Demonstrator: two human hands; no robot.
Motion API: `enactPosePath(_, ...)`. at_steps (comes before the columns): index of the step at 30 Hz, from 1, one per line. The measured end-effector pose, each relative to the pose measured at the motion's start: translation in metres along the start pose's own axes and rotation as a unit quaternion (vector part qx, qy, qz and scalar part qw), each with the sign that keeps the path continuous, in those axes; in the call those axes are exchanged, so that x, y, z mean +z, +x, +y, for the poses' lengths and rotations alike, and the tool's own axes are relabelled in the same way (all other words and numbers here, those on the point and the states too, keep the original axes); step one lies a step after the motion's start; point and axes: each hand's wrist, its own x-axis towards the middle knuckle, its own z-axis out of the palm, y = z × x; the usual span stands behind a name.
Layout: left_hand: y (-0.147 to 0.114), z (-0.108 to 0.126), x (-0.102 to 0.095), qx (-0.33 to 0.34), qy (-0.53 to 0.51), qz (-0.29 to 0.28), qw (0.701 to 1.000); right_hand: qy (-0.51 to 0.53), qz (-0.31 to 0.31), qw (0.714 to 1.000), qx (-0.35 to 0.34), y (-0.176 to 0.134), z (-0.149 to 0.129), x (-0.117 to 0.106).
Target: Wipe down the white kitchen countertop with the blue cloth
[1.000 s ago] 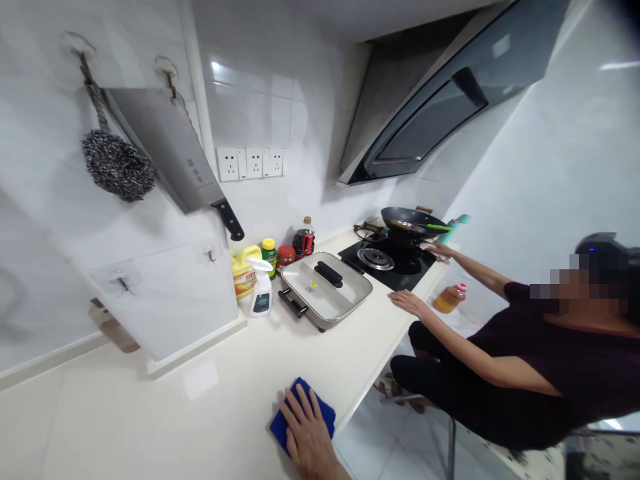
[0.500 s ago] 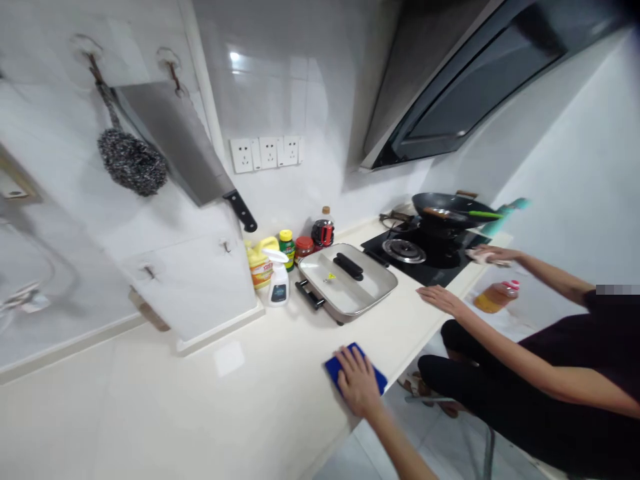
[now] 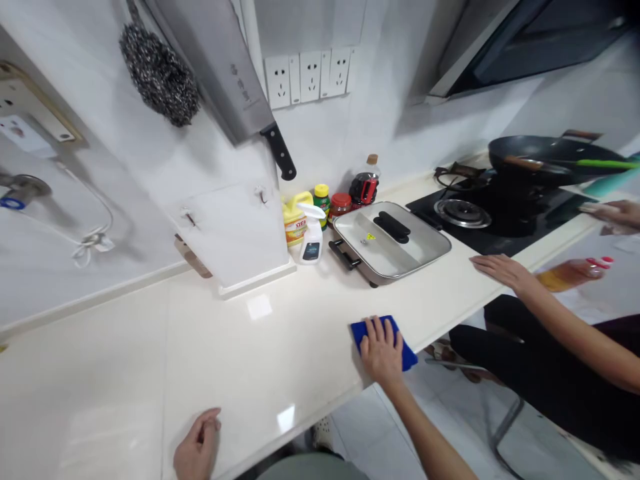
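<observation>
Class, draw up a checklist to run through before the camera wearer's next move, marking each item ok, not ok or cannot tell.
1. Right hand resting on the blue cloth: ok.
2. Left hand also on the cloth: not ok, it is apart from it.
3. Co-worker's nearer hand clear of the cloth: ok.
4. Spray bottle upright: ok.
5. Burner cool: cannot tell.

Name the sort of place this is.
A kitchen, probably a home one: there's a black cooktop, a dark wok over it, and a range hood higher up.
</observation>
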Motion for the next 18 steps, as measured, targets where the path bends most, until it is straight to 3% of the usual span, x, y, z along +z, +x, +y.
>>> enactPosePath(9,0.006,-0.012,0.004,0.021,0.004,-0.024,0.999,0.126,-0.07,0.985,-0.096,-0.092,-0.146,-0.016)
enactPosePath(13,0.009,-0.022,0.007,0.028,-0.001,-0.048,0.998,0.16,-0.107,0.967,-0.168,-0.105,-0.192,-0.022)
enactPosePath(18,0.017,-0.037,0.008,0.041,-0.001,-0.083,0.996,0.192,-0.145,0.943,-0.228,-0.098,-0.239,-0.032)
